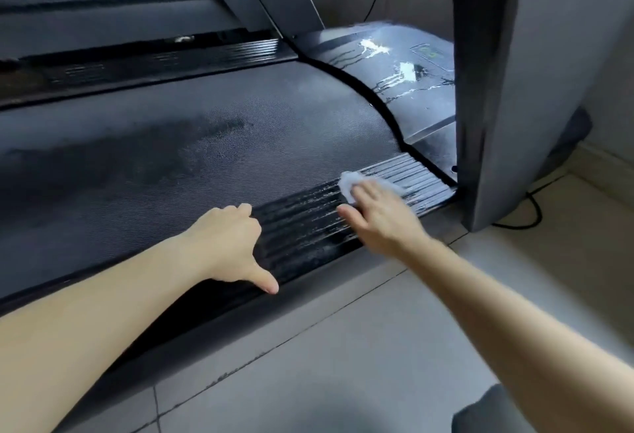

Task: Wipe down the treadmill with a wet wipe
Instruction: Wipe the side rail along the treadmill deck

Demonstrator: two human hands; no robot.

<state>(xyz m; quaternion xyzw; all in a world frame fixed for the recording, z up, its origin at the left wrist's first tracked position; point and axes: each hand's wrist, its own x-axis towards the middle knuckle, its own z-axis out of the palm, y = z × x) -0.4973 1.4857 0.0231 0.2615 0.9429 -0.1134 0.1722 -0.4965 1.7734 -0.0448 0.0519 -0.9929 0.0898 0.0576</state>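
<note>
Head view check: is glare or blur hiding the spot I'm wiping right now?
Head view: strong glare on the wet motor cover, away from the wiping; head view: the right hand and wet wipe are motion-blurred, while the ribbed side rail beneath reads clearly; head view: wide-angle distortion bows the edge of the belt.

left hand [226, 244]: bare | right hand [380, 216]: bare | forearms [103, 312]: unsleeved

Soft, even light filled the scene. Bright white glare pooled on the wet glossy dark plastic motor cover [404, 89]. The right hand [377, 216] was motion-blurred; wide-angle distortion curved the black textured running belt [206, 144].
</note>
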